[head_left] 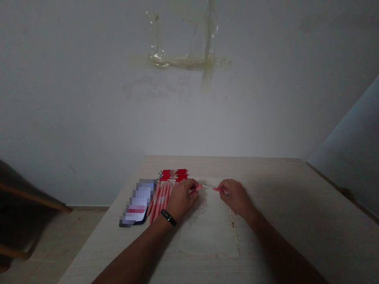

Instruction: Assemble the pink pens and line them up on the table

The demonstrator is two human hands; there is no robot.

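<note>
My left hand (181,199) is closed on a red pen part (199,187) above the table. Opposite it, my right hand (236,197) pinches another red pen part (217,189). Between the two spans a thin whitish rod (207,186), which looks like a pen refill; which part it sits in, I cannot tell. Just behind my left hand lie several red pens (174,174) with silvery ends, stacked side by side. Several pale red pen barrels (160,199) lie in a row left of that hand, which partly hides them.
A phone (139,201) with a lit, blurred screen lies at the left of the wooden table (286,230). A pale rectangular patch (209,235) is on the tabletop under my hands. The wall (228,122) stands behind, and wooden furniture (27,193) is at far left.
</note>
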